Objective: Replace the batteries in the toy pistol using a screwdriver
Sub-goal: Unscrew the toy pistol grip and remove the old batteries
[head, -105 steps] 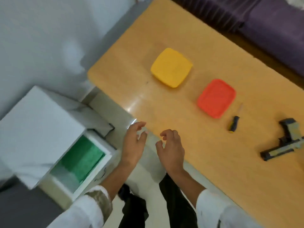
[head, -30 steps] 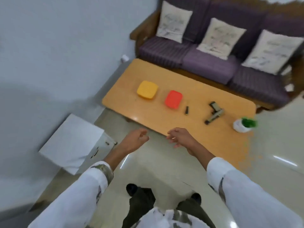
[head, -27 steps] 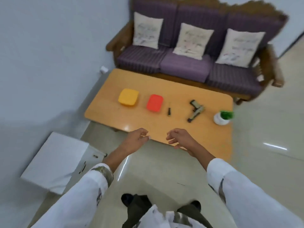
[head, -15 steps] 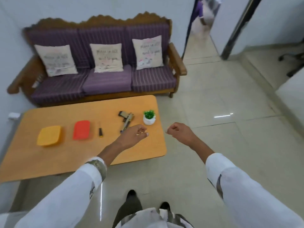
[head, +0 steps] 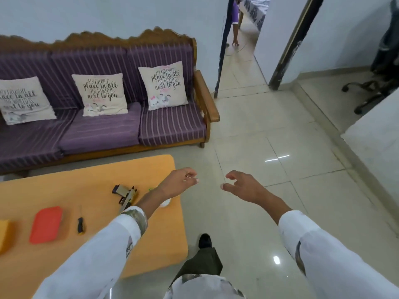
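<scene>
In the head view, the person stands at the right end of the orange worktop, which fills the lower left of the frame. Both arms are stretched forward over the floor. The left hand hangs just past the worktop's right edge, fingers loosely curled and holding nothing. The right hand is out over the tiles at centre frame, its fingers spread and slightly bent, also empty.

The toy pistol lies flat on the worktop, left of the left forearm, which covers its lower end. The screwdriver lies further left, well apart from the pistol, with its dark handle toward the bottom of the frame. Beside it is a red container, and a yellow container is cut off by the left edge. A small white pot shows only in part behind the left forearm. A purple sofa stands beyond the worktop.

Neither tool nor toy is in hand, so the step appears to be settling at the worktop and reaching for them. Done well, the person would turn to face the worktop so that both things lie in front. The pistol is best taken first and rolled over to find the battery cover and its screw. I cannot tell from here which face carries the cover. The pot stands close to the reach and could be knocked over.
</scene>
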